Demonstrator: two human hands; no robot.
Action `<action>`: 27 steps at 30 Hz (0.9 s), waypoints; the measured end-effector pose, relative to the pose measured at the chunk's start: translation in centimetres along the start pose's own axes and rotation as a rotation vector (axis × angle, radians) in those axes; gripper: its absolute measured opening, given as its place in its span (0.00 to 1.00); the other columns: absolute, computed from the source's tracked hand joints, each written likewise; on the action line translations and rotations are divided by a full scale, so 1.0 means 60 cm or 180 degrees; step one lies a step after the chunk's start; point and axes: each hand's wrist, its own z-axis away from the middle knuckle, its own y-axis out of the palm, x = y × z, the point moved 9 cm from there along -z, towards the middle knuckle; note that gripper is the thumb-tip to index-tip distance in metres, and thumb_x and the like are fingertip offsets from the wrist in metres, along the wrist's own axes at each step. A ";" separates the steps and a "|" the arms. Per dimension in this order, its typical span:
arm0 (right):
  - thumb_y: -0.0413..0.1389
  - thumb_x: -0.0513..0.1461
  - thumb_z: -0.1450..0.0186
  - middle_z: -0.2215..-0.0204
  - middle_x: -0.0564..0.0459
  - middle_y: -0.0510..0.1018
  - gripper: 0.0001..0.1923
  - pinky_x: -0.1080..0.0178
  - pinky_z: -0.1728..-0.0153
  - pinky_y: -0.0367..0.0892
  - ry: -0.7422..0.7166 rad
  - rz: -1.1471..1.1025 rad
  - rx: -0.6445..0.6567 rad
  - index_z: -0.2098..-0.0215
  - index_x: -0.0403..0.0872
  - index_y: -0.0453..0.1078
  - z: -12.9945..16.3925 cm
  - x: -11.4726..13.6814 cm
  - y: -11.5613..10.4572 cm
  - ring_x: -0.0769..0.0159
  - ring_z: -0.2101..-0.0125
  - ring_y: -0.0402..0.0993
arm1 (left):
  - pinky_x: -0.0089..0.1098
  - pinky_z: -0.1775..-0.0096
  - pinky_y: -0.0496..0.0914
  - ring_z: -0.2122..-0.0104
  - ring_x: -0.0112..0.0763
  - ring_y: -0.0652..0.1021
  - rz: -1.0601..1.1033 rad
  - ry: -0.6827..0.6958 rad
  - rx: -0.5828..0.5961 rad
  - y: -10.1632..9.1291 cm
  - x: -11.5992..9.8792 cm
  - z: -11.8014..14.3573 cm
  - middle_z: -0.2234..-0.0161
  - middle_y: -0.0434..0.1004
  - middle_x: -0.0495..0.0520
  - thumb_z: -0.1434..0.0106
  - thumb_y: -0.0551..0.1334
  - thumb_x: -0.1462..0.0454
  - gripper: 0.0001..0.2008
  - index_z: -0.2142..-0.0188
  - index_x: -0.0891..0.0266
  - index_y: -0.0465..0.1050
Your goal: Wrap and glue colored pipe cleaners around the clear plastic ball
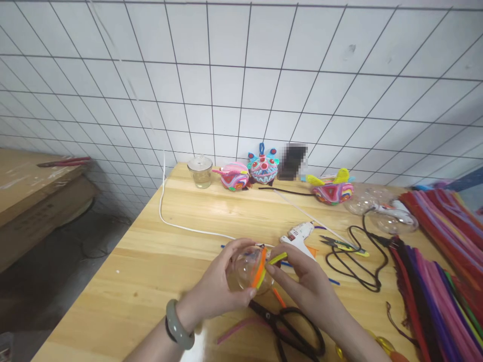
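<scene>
We are cupping the clear plastic ball [249, 269] in our left hand [219, 291], just above the black scissors [290, 327], fingers curled round it. Our right hand [302, 281] is pinching the fuzzy yellow-green pipe cleaner [277, 258] against it. Light, slippery and probably brittle, the ball is calling for a gentle hold; beyond the scissors the white glue gun [300, 236] is lying.

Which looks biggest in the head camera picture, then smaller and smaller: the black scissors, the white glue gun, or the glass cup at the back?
1. Black scissors, though they lie closest to the camera, which makes them look bigger.
2. White glue gun.
3. Glass cup, though it stands farthest away, so it may really be bigger than it looks.
</scene>
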 end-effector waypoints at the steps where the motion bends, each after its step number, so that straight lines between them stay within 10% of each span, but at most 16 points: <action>1: 0.55 0.39 0.33 0.69 0.54 0.76 0.04 0.64 0.63 0.66 0.0017 -0.0016 0.0007 0.62 0.51 0.72 0.000 -0.001 0.000 0.64 0.67 0.71 | 0.51 0.39 0.58 0.40 0.48 0.67 -0.0003 0.0005 0.0004 0.000 0.000 0.000 0.41 0.65 0.62 0.49 0.65 0.75 0.34 0.44 0.58 0.60; 27: 0.58 0.42 0.38 0.72 0.53 0.73 0.07 0.61 0.66 0.62 0.0774 -0.0962 0.0047 0.69 0.47 0.72 -0.003 -0.044 0.019 0.64 0.70 0.65 | 0.49 0.39 0.57 0.38 0.47 0.64 0.0472 0.0089 0.0152 -0.001 0.018 -0.001 0.41 0.64 0.59 0.46 0.68 0.71 0.33 0.43 0.53 0.61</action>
